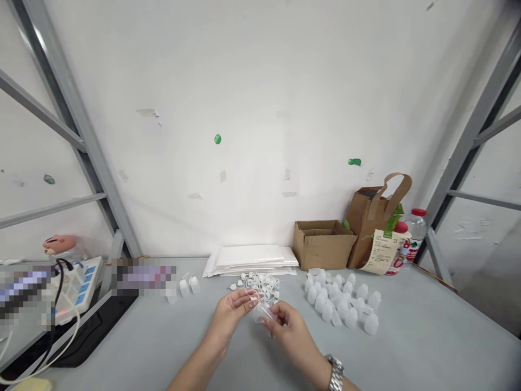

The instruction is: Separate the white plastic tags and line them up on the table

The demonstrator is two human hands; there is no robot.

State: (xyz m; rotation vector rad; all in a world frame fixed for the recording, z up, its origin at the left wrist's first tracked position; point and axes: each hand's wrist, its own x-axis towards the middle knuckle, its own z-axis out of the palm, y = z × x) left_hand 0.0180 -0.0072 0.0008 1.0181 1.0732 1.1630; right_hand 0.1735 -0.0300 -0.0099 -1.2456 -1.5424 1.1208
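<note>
At the middle of the grey table, my right hand is closed on a small translucent plastic bottle, tilted to the left. My left hand pinches a small white looped cap just above the bottle's upper end; whether the two touch cannot be made out. Behind my hands lies a pile of white looped caps. To the right, many translucent bottles without caps are grouped together. Several bottles with looped caps stand to the left.
White padded envelopes, an open cardboard box, a brown paper bag and red-capped bottles line the wall. A black mat, cables and a power strip lie left. Metal frame posts flank both sides.
</note>
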